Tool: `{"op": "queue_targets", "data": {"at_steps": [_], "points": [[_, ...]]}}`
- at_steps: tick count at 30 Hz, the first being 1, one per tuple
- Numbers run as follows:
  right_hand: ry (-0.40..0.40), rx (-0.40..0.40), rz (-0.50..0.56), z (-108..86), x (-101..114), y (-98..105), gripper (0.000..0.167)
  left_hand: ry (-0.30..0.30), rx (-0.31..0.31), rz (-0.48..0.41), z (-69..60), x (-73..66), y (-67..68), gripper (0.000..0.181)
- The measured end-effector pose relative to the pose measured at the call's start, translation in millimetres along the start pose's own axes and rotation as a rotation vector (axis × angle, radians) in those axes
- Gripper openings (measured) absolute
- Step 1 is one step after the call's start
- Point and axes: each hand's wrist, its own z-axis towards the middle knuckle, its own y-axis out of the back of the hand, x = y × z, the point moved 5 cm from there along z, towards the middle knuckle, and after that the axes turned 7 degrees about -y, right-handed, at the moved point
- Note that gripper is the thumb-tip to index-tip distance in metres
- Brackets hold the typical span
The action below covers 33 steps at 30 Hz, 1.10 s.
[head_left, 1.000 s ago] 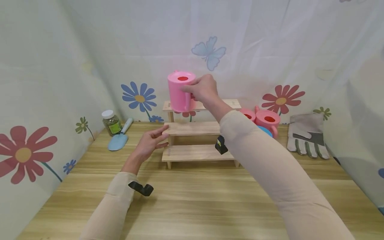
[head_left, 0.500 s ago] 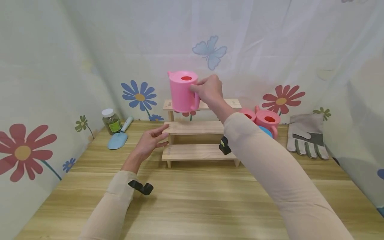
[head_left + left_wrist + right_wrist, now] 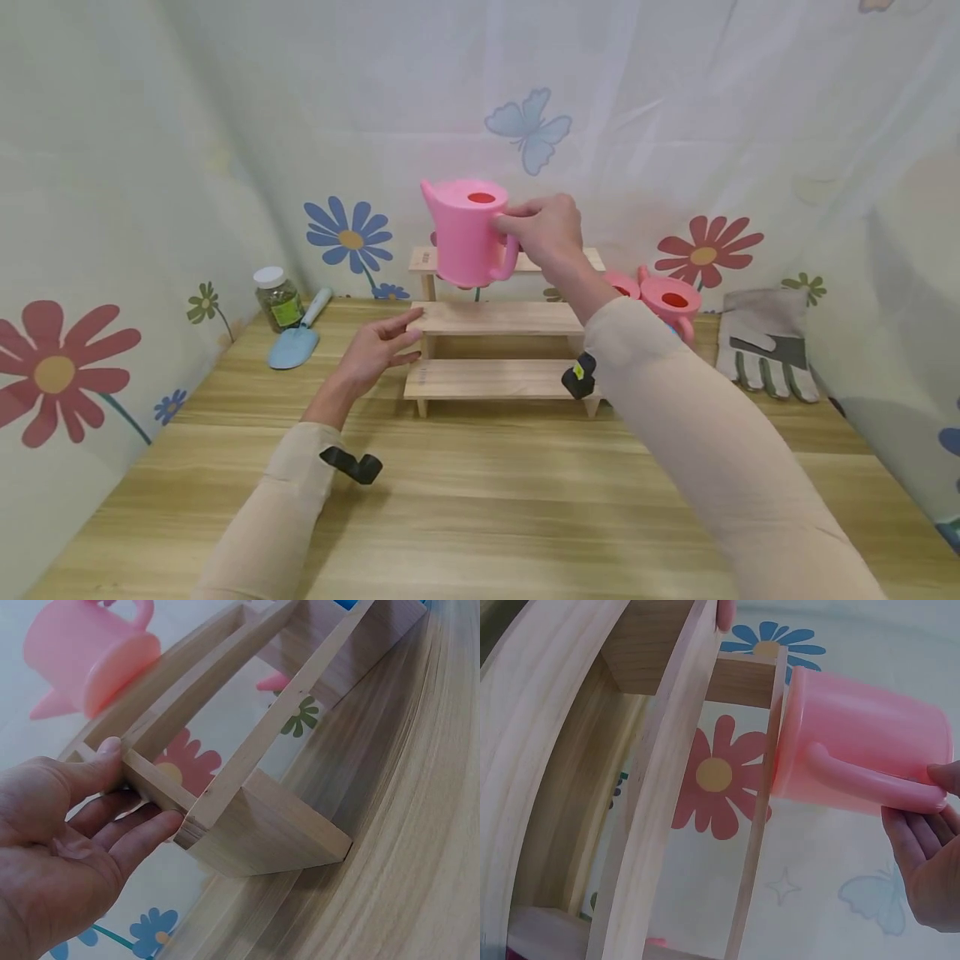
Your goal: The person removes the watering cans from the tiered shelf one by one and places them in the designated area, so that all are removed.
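My right hand (image 3: pixel 551 233) pinches the handle of a pink watering can (image 3: pixel 467 242) with a red opening on top. The can is upright, its spout towards the left, over the top tier of a three-tier wooden stand (image 3: pixel 495 317). In the right wrist view the watering can (image 3: pixel 870 735) has its base close to the top tier; I cannot tell whether they touch. At the stand's left end, my left hand (image 3: pixel 372 354) rests its spread fingers on the side near the middle tier. In the left wrist view those fingertips (image 3: pixel 169 823) touch the wood.
Two more pink watering cans (image 3: pixel 671 298) stand behind my right forearm, with something blue partly hidden there. Work gloves (image 3: pixel 765 342) lie at the right. At the left are a white-lidded jar (image 3: pixel 277 300) and a light blue trowel (image 3: pixel 295 346). A flowered curtain (image 3: pixel 360 100) hangs behind.
My right hand has moved right, turning the watering can so that its spout swings out to the left and its handle to the right. The left hand stays at the stand.
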Motion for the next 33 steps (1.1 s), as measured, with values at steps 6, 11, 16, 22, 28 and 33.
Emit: {"op": "queue_targets", "data": {"at_steps": [6,11,16,22,28,33], "points": [[0.046,0.023,0.06,-12.5,-14.0,31.2,0.03,0.015,0.003,0.003,-0.7,-1.7,1.4,0.052],[0.024,-0.022,0.017,-22.9,-27.6,67.7,0.044,0.03,-0.02,0.016,-1.0,0.0,1.4,0.052],[0.0,-0.093,-0.109,-40.3,-39.3,102.9,0.056,0.026,-0.031,0.011,-1.3,0.3,2.1,0.051],[-0.002,-0.176,-0.191,-69.2,-65.6,140.5,0.064,0.019,-0.021,0.004,-1.2,-0.8,2.0,0.052],[-0.018,-0.212,-0.177,-85.7,-88.6,163.2,0.067,0.003,-0.022,-0.017,1.4,-1.2,5.1,0.051],[-0.063,-0.235,-0.152,-97.2,-109.2,179.8,0.066,0.004,-0.008,-0.01,0.1,2.1,4.8,0.051]]}}
